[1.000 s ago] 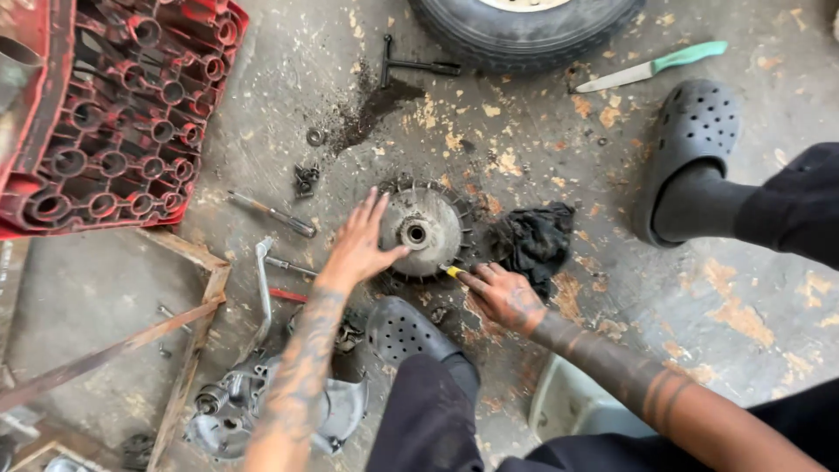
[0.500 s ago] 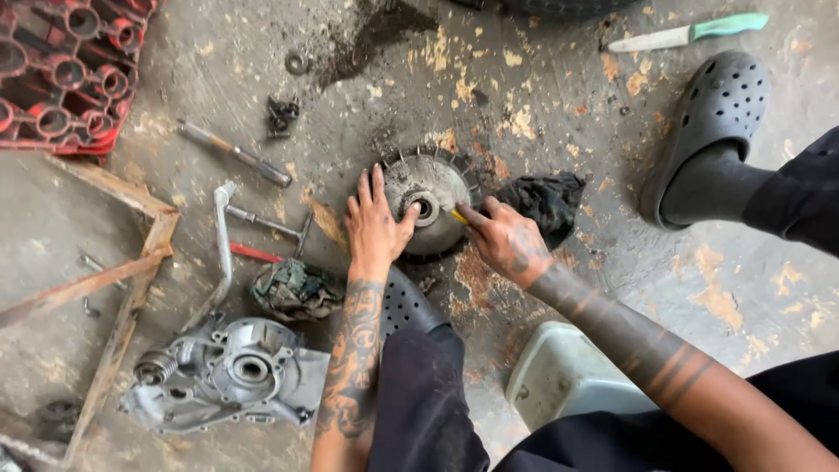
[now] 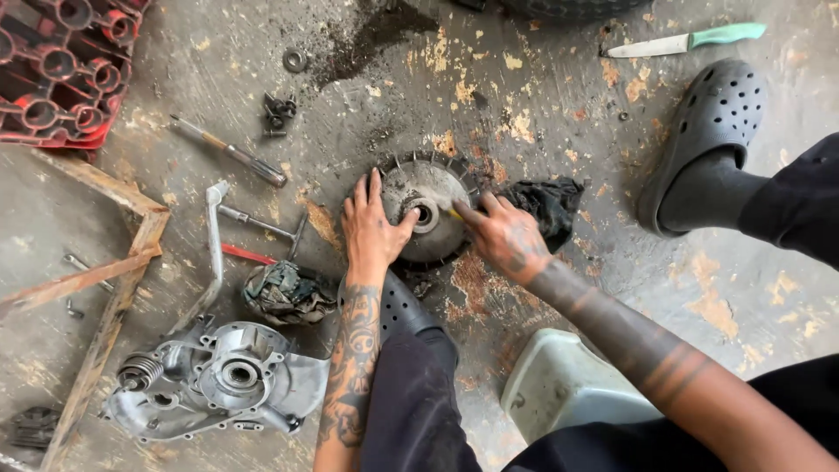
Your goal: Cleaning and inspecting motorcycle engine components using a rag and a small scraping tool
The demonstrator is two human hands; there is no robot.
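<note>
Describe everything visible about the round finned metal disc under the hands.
The round finned grey metal disc lies flat on the stained concrete floor, grimy with dirt and grease. Short fins ring its outer edge, and a round hub with a dark hole sits at its centre. The left hand presses flat on its left side; the right hand rests at its right edge, holding a small yellow-tipped tool toward the hub. A crumpled black rag lies against its right side.

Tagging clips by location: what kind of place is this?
Most likely a small motorcycle or engine repair shop, with work done on the floor. A finned metal disc lies on stained concrete under the left hand and right hand. An engine cover and a loose screwdriver lie nearby.
</note>
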